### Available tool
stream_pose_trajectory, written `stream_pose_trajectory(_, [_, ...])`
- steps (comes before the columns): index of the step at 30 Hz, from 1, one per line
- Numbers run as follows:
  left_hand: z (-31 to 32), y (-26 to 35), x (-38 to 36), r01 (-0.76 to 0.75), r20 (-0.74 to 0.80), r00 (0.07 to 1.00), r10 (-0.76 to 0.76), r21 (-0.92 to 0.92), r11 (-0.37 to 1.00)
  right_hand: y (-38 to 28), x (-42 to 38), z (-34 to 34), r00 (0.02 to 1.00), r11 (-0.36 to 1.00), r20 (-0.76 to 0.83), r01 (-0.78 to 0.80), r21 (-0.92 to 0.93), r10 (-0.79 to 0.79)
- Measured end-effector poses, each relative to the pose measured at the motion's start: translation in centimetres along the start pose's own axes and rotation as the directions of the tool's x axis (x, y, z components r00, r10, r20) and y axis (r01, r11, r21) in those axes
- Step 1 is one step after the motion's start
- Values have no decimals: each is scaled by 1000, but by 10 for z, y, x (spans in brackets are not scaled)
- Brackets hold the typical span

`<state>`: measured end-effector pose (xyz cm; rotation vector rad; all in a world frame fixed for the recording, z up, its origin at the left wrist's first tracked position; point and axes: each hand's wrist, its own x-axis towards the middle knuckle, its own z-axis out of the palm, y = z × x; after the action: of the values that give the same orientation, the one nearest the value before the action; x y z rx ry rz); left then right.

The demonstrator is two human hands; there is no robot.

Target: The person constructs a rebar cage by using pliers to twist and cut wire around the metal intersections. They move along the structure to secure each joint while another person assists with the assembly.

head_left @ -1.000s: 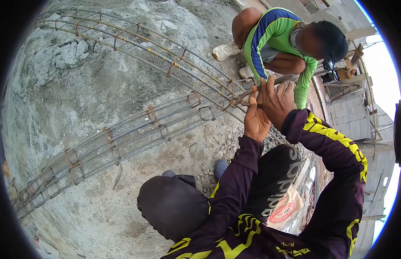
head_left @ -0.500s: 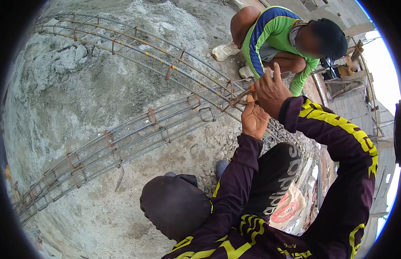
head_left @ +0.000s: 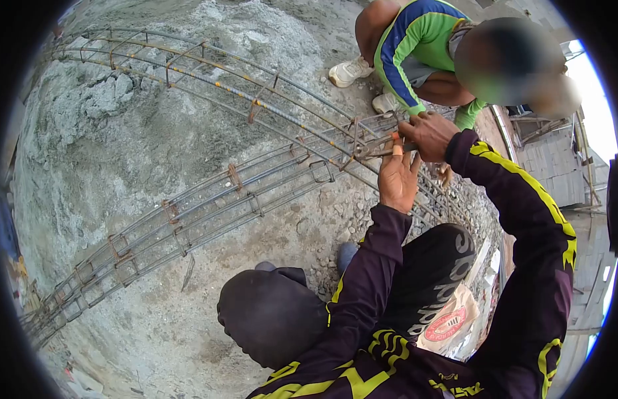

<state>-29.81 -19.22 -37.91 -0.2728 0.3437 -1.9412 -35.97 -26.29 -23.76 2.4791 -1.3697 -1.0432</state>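
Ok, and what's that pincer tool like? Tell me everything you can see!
The pincers look like worn, brownish-grey metal. They lie sideways, head towards the steel bars and seemingly touching them. The right hand grips and partly hides the handles. The left hand is just below. Whether the jaws are shut, I can't tell.

Rebar (head_left: 289,120) grey, rusty brown; sleeve (head_left: 512,186) dark purple, yellow pattern.
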Motion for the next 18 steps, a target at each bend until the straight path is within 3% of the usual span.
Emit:
stream_pose_trajectory(6, [-1, -6, -8, -23, -103, 994, 31, 72, 997, -4, -16, 34, 976, 996, -205, -67, 61, 78])
stream_pose_trajectory(8, [-7, -10, -8, -3, -138, 990, 17, 102, 995, -11, -30, 55, 957, 982, -269, -60, 181, 108])
stream_pose_trajectory(9, [-13, -15, -14, 5, -166, 986, 13, 112, 994, -25, -37, 65, 949, 907, -137, -220, 359, 284])
stream_pose_trajectory(10, [-13, -20, -17, -48, -214, 971, 104, 253, 966, -42, -46, 108, 880, 815, -263, -203, 543, 395])
stream_pose_trajectory(11, [-2, -18, -22, 21, -323, 942, 90, 323, 946, -56, -48, 125, 823, 760, -356, -135, 636, 444])
stream_pose_trajectory(13, [-8, -22, -29, 34, -321, 940, 112, 416, 909, -60, -55, 122, 869, 733, -168, -271, 624, 465])
stream_pose_trajectory(15, [-9, -22, -37, 52, -316, 943, 102, 445, 894, -59, -63, 104, 880, 732, -127, -292, 615, 458])
stream_pose_trajectory(18, [0, -27, -37, 16, -292, 944, 153, 506, 863, -49, -69, 97, 888, 874, -323, -156, 460, 328])
